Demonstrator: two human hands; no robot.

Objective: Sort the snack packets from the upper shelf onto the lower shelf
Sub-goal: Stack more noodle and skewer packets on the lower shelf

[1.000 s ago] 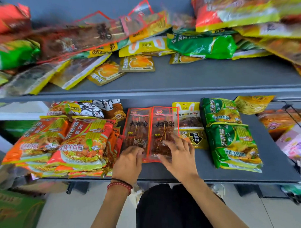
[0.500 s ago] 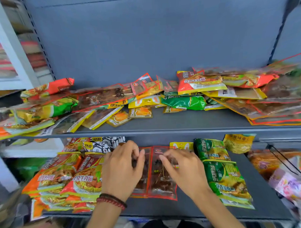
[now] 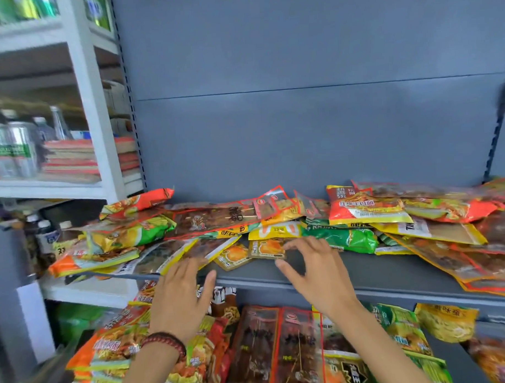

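Observation:
Mixed snack packets lie in a loose heap across the grey upper shelf (image 3: pixel 363 276): a red-edged clear packet (image 3: pixel 218 218), a green packet (image 3: pixel 347 239), an orange noodle packet (image 3: pixel 363 207). Two small yellow-brown packets (image 3: pixel 266 248) sit near the shelf's front. My right hand (image 3: pixel 317 269) hovers open just in front of them, fingertips at the nearer one. My left hand (image 3: pixel 180 294), open with spread fingers, is raised at the shelf's front edge, holding nothing. On the lower shelf, sorted rows show: orange noodle packs (image 3: pixel 113 351), red skewer packets (image 3: pixel 279 350), green packs (image 3: pixel 402 329).
A white rack (image 3: pixel 95 139) with bottles and stacked boxes stands to the left. The grey back panel (image 3: pixel 300 118) rises behind the upper shelf. More packets overhang the upper shelf's right end (image 3: pixel 477 269). A yellow packet (image 3: pixel 444 319) lies at the lower shelf's back right.
Both hands have left the red skewer packets on the lower shelf and risen to the upper shelf's front edge. The view has tilted upward.

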